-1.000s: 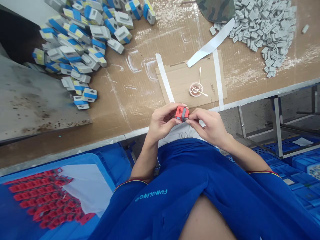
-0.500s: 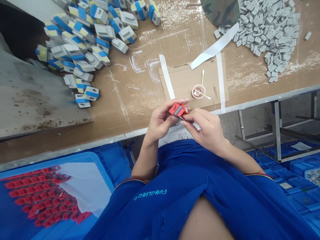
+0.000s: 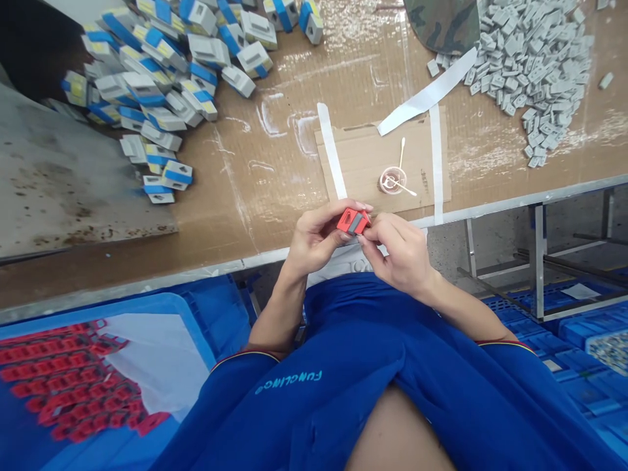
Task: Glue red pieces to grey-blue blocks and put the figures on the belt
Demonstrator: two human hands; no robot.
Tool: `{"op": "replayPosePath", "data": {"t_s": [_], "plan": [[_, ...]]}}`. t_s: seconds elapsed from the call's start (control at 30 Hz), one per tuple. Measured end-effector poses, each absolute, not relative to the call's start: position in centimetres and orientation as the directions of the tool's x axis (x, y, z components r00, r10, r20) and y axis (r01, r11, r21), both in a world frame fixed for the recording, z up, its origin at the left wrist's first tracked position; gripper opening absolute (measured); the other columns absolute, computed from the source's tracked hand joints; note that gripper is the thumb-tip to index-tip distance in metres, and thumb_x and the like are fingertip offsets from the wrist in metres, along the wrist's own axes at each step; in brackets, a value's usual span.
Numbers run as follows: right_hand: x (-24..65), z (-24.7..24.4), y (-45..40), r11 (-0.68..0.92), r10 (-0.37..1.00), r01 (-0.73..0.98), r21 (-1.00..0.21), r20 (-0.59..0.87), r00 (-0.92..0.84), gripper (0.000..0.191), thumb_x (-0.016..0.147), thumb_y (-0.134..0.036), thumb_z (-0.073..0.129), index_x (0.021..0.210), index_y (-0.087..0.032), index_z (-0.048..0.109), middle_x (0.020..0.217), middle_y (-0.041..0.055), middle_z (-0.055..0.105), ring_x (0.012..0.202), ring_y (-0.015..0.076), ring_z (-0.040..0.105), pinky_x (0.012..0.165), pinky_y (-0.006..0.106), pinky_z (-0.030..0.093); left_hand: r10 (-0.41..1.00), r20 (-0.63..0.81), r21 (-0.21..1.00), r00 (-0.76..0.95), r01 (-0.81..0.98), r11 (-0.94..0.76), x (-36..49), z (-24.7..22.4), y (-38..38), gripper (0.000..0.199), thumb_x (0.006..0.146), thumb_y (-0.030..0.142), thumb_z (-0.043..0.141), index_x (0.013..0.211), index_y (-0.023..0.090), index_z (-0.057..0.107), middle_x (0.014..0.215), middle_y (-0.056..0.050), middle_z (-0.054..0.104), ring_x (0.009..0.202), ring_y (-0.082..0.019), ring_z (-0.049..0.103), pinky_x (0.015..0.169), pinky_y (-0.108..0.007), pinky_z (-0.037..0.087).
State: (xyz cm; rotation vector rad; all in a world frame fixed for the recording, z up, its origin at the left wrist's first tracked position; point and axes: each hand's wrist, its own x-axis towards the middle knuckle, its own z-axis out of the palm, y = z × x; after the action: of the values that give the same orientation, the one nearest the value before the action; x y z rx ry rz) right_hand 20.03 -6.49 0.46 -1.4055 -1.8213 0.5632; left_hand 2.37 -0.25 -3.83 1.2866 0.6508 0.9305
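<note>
A small red block with a grey band is held between both hands at the table's front edge. My left hand grips it from the left, thumb below and fingers above. The fingertips of my right hand pinch its right side. Just beyond the hands, a cardboard sheet lies fixed by white tape strips. On it stands a small round cup with one cotton swab lying across it and another swab beside its top.
White blocks with blue and yellow bands are heaped at the upper left, beside a stained grey sheet. Small grey pieces lie upper right. A blue tray of red blocks is at lower left.
The red block has turned slightly in the fingers, its grey-banded face now showing more fully. Both hands stay on it, and the view has shifted a little.
</note>
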Motion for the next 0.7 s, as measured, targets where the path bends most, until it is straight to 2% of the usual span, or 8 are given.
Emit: {"op": "replayPosePath", "data": {"t_s": [0.13, 0.3, 0.4, 0.5, 0.63, 0.7], "plan": [[20.0, 0.6, -6.5, 0.262, 0.95, 0.626, -0.735, 0.309, -0.036, 0.024, 0.106, -0.021, 0.053, 0.082, -0.026, 0.052, 0.073, -0.0001, 0.06, 0.068, 0.0169, 0.055, 0.065, 0.032, 0.041, 0.878, 0.089, 0.971, 0.47, -0.237, 0.028, 2.6, -4.1, -0.4, 0.038, 0.09, 0.043, 0.087, 0.123, 0.025, 0.082, 0.115, -0.009, 0.085, 0.096, -0.022, 0.082, 0.087, -0.032, 0.067], [20.6, 1.5, -6.5, 0.099, 0.993, 0.549, -0.83, 0.117, -0.001, 0.019, 0.101, -0.023, 0.06, 0.083, -0.025, 0.053, 0.075, -0.0015, 0.062, 0.063, 0.0139, 0.051, 0.063, 0.029, 0.042, 0.897, 0.072, 0.971, 0.437, -0.236, 0.036, 2.9, -4.3, -0.5, 0.044, 0.083, 0.042, 0.094, 0.121, 0.022, 0.083, 0.109, -0.009, 0.084, 0.097, -0.023, 0.081, 0.088, -0.033, 0.067], [20.7, 1.6, -6.3, 0.052, 0.998, 0.51, -0.858, 0.06, 0.0, 0.019, 0.098, -0.024, 0.062, 0.082, -0.025, 0.052, 0.074, -0.0023, 0.063, 0.06, 0.0126, 0.051, 0.062, 0.028, 0.043, 0.893, 0.062, 0.972, 0.446, -0.23, 0.047, 2.9, -4.4, -0.4, 0.043, 0.083, 0.043, 0.094, 0.119, 0.022, 0.083, 0.11, -0.01, 0.084, 0.099, -0.023, 0.081, 0.09, -0.033, 0.066], [20.7, 1.1, -6.2, 0.049, 0.998, 0.503, -0.863, 0.057, 0.001, 0.019, 0.097, -0.022, 0.062, 0.081, -0.025, 0.052, 0.073, -0.0028, 0.063, 0.06, 0.0124, 0.052, 0.061, 0.027, 0.043, 0.888, 0.08, 0.971, 0.452, -0.236, 0.032, 2.8, -4.6, -0.3, 0.042, 0.084, 0.042, 0.093, 0.119, 0.021, 0.083, 0.109, -0.01, 0.083, 0.096, -0.021, 0.079, 0.088, -0.031, 0.065], [20.6, 0.1, -6.4, 0.079, 0.993, 0.473, -0.878, 0.11, 0.037, 0.02, 0.097, -0.02, 0.062, 0.081, -0.024, 0.052, 0.072, -0.004, 0.061, 0.061, 0.0118, 0.053, 0.06, 0.025, 0.041, 0.882, 0.08, 0.977, 0.465, -0.214, 0.024, 2.9, -4.7, -0.3, 0.038, 0.085, 0.035, 0.093, 0.119, 0.021, 0.083, 0.107, -0.007, 0.081, 0.09, -0.016, 0.075, 0.08, -0.024, 0.063], [20.6, -0.1, -6.4, 0.102, 0.989, 0.46, -0.882, 0.14, 0.049, 0.02, 0.098, -0.018, 0.063, 0.082, -0.024, 0.054, 0.073, -0.0042, 0.062, 0.062, 0.0116, 0.055, 0.06, 0.025, 0.043, 0.878, 0.076, 0.976, 0.472, -0.216, 0.031, 2.9, -4.7, -0.4, 0.039, 0.085, 0.036, 0.093, 0.12, 0.021, 0.083, 0.106, -0.007, 0.081, 0.09, -0.016, 0.076, 0.081, -0.025, 0.063]]}}
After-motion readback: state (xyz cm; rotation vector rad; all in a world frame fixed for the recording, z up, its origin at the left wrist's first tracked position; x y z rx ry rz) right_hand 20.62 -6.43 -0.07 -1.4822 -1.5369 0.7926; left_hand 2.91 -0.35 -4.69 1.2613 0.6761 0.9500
